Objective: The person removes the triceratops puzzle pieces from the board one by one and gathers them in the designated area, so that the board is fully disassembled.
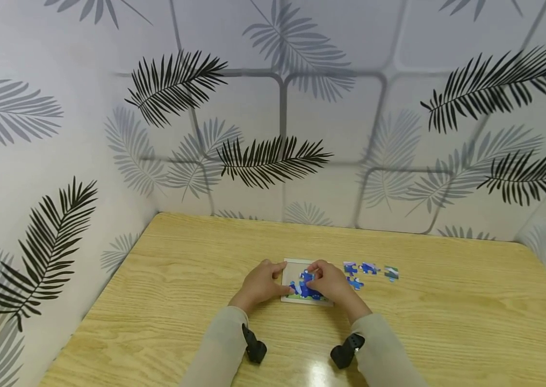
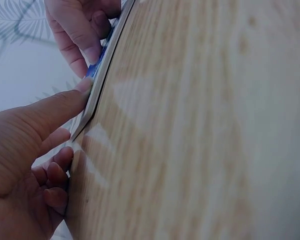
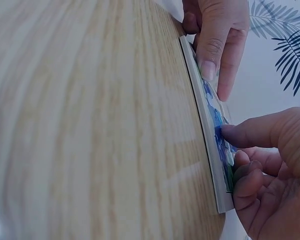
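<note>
A shallow jigsaw puzzle tray (image 1: pixel 288 300) with a pale rim lies on the table, partly filled with blue and green pieces. My left hand (image 1: pixel 260 282) grips its left side. The left thumb rests on the lower-left pieces, and the index finger is at the top left corner. Over the tray's right part, my right hand (image 1: pixel 330 280) has thumb and index finger on a blue puzzle piece (image 1: pixel 306 276), pinching it at the picture's upper edge. In the right wrist view, the right thumb touches the blue surface (image 3: pixel 216 116); the hand hides the tray's right side.
Several loose puzzle pieces lie right of the tray, among them a blue one (image 1: pixel 368 267) and a green-grey one (image 1: pixel 391 273). The wooden table (image 1: pixel 181 269) meets a leaf-patterned wall (image 1: pixel 253 199) behind. Both wrists wear black camera mounts.
</note>
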Demonstrator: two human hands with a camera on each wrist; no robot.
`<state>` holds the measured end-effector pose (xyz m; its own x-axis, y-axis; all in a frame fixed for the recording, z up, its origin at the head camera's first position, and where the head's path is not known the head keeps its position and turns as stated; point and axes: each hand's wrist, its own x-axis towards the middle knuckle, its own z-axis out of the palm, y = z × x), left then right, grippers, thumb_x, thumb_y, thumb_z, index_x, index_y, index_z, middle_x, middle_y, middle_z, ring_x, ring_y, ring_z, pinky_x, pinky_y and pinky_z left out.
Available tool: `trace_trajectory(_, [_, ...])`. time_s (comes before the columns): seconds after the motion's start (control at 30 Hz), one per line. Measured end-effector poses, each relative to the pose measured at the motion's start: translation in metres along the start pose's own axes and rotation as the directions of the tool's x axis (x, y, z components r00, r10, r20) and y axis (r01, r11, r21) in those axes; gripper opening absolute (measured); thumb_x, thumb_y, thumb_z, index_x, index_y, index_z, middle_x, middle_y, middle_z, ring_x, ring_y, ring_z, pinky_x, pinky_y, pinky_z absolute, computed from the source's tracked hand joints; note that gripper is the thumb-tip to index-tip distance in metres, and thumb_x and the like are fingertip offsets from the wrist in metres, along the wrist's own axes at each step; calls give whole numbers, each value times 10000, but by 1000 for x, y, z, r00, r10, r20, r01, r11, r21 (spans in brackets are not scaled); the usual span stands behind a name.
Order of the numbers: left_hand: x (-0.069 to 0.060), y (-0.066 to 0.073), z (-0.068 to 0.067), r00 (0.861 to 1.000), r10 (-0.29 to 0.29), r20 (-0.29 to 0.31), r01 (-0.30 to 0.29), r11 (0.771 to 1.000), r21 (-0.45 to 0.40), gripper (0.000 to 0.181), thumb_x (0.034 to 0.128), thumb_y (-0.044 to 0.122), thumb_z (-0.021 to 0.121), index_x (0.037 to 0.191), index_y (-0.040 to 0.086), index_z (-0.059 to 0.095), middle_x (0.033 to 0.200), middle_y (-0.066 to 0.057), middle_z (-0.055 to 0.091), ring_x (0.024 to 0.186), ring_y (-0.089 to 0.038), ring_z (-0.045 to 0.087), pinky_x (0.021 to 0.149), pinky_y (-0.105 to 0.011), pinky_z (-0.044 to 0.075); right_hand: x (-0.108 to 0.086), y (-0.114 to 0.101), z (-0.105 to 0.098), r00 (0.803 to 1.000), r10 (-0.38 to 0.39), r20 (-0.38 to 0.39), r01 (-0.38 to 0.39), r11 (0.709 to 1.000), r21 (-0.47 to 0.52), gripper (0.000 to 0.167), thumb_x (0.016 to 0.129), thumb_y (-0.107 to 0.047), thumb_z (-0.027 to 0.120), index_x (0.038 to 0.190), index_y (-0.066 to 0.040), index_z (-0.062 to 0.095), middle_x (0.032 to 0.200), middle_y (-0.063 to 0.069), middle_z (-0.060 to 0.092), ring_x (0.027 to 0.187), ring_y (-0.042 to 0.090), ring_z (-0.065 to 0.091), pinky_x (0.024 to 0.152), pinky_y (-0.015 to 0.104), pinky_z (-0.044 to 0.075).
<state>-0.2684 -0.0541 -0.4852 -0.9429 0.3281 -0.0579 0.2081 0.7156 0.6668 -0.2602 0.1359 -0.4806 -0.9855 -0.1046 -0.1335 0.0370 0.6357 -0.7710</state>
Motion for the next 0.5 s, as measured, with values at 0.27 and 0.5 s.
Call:
trace_trajectory(0.27, [0, 0, -1, 1000, 7, 3, -7, 1000, -2, 735, 746, 329, 806, 1381, 118, 501, 775, -5, 353, 656, -143, 331, 593, -275, 260, 0, 1, 1, 1000, 10, -30, -8, 998, 70, 159, 853, -55, 665, 992, -34, 592, 746, 34, 470, 659, 162, 435, 593, 283, 352])
trace_trajectory(0.5, [1, 0, -1, 1000, 12, 4, -12, 1000, 12, 734, 746, 338, 804, 1378, 113, 506, 781, 1, 350, 668, -138, 335, 599, -268, 257, -1, 3, -1, 997, 47, -62, -37, 987, 155, 62, 888, -55, 625, 945, -40, 604, 769, 28, 486, 716, 171, 458, 635, 288, 369])
